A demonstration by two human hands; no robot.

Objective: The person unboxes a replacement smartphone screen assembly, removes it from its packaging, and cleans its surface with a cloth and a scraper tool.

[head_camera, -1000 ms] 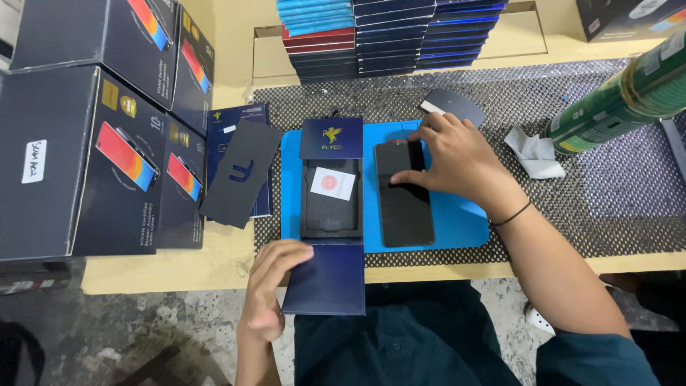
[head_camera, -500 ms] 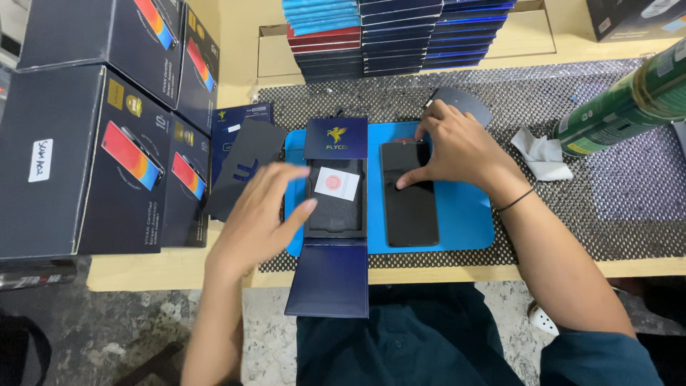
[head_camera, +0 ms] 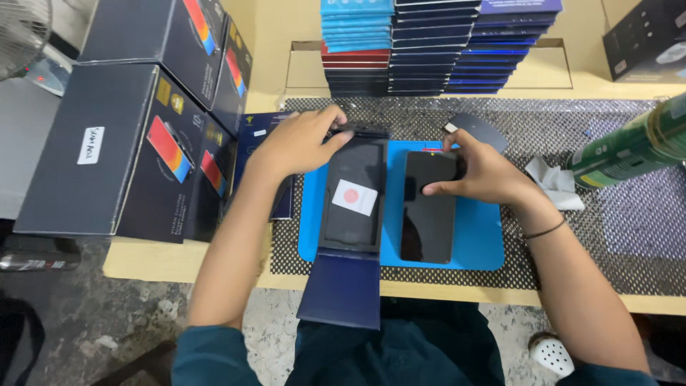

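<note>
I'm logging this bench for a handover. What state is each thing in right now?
Flip case: open, flap hanging over the bench edge.
Phone: face up, screen dark, on the blue mat.
Left hand: gripping the case's top edge.
Right hand: resting on the phone's top end.
Green bottle: lying tilted.

left hand: gripping top edge of open dark flip case, red-dotted white sticker inside
right hand: resting on upper end of black phone
blue mat: under both
green can: lying at right
stacked boxes: at left
</note>
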